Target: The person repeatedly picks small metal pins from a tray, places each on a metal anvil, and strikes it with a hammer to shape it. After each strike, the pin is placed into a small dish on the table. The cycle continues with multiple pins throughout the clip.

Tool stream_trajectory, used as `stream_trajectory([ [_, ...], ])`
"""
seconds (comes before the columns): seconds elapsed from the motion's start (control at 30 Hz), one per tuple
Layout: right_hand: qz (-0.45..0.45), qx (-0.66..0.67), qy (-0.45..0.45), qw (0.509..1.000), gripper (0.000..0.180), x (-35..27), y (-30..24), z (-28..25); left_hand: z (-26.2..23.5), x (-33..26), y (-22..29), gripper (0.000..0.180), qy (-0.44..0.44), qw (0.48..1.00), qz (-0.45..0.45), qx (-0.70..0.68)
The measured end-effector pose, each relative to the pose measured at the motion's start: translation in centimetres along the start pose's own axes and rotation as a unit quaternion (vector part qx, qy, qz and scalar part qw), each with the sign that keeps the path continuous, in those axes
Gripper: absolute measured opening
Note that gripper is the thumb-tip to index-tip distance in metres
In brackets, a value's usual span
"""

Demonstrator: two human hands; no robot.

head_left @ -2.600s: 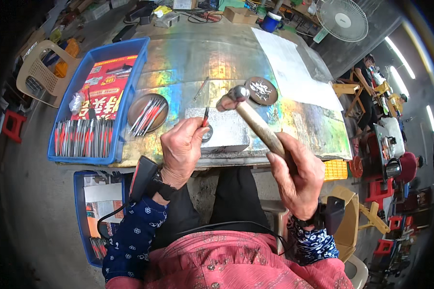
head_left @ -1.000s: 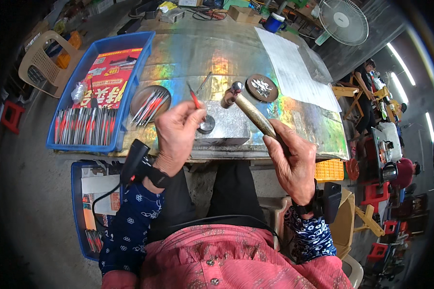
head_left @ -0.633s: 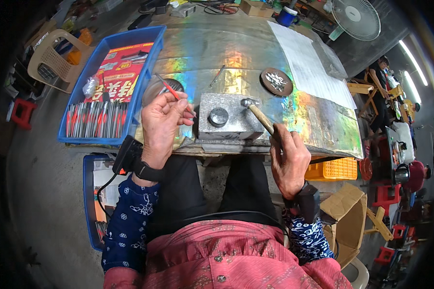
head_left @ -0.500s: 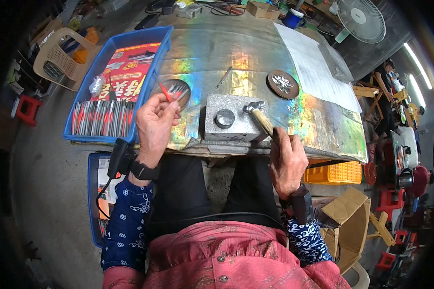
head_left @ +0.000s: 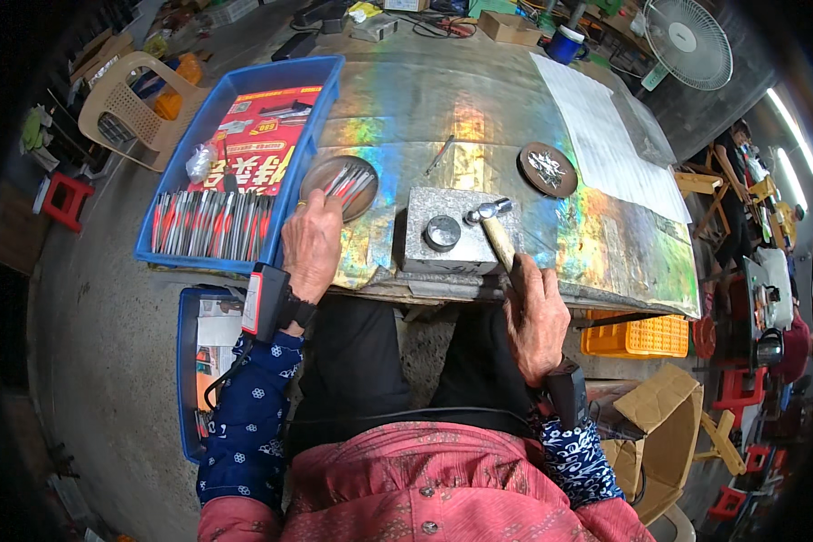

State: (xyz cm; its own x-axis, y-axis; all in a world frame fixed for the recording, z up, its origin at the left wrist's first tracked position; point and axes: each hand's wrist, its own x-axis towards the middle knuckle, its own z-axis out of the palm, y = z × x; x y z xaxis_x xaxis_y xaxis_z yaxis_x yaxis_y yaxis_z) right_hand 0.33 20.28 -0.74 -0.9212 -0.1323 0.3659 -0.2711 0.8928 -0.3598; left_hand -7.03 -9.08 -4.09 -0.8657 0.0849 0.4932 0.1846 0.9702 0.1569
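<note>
My right hand point(head_left: 537, 321) grips the wooden handle of a small hammer point(head_left: 498, 237); its metal head rests on a grey metal block point(head_left: 461, 259). Beside the head, a short dark round piece point(head_left: 442, 233) sits on the block. My left hand point(head_left: 312, 244) is at the near left side of a round brown dish point(head_left: 363, 210). Its fingers are curled together, and whatever they hold is hidden. Several slim red and grey pieces point(head_left: 350, 184) lie in that dish. A thin metal rod point(head_left: 440, 154) lies on the table behind the block.
A blue bin point(head_left: 328, 101) at the left holds a row of slim grey and red pieces point(head_left: 212, 226) and red printed packaging. A second brown dish point(head_left: 565, 188) with small silvery bits stands right of the block. White sheeting point(head_left: 596, 126) covers the table's right. A fan point(head_left: 686, 45) stands beyond.
My left hand, which held up a slim red piece, has lowered to the dish; that piece no longer shows between the fingers. My right hand keeps the hammer on the block. The view has shifted slightly.
</note>
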Motion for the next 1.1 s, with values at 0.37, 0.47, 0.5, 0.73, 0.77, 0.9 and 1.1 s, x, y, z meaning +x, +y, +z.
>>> stream_trajectory([
  [0.37, -0.002, 0.006, 0.008, 1.000, 0.050, 0.0, -0.1, 0.3, 1.1, 0.3, 0.8, 0.010, -0.006, 0.999, -0.009, 0.033],
  [0.47, -0.007, 0.012, 0.007, 1.000, 0.050, 0.0, 0.0, 0.2, -0.3, -0.2, 0.5, 0.015, 0.031, 0.999, 0.006, -0.013],
  [0.5, -0.011, 0.019, 0.009, 1.000, 0.051, 0.0, 0.0, 0.2, -0.9, -0.5, 0.4, 0.018, 0.049, 0.999, 0.006, -0.018],
  [0.73, -0.008, 0.021, 0.001, 1.000, 0.051, 0.0, 0.2, 0.2, -5.7, -0.3, -5.8, 0.024, 0.065, 0.992, -0.105, -0.009],
  [0.77, -0.006, 0.015, -0.001, 1.000, 0.051, 0.0, 0.2, 0.2, -6.1, -0.4, -6.7, 0.025, 0.039, 0.992, -0.123, -0.007],
  [0.9, -0.006, 0.018, -0.002, 1.000, 0.052, 0.0, 0.1, 0.1, -6.3, -0.4, -9.0, 0.038, -0.032, 0.993, -0.116, 0.015],
  [1.1, -0.001, 0.011, -0.016, 1.000, 0.052, 0.1, 0.0, -0.2, -5.6, 0.0, -9.6, 0.047, -0.112, 0.984, -0.135, 0.044],
])
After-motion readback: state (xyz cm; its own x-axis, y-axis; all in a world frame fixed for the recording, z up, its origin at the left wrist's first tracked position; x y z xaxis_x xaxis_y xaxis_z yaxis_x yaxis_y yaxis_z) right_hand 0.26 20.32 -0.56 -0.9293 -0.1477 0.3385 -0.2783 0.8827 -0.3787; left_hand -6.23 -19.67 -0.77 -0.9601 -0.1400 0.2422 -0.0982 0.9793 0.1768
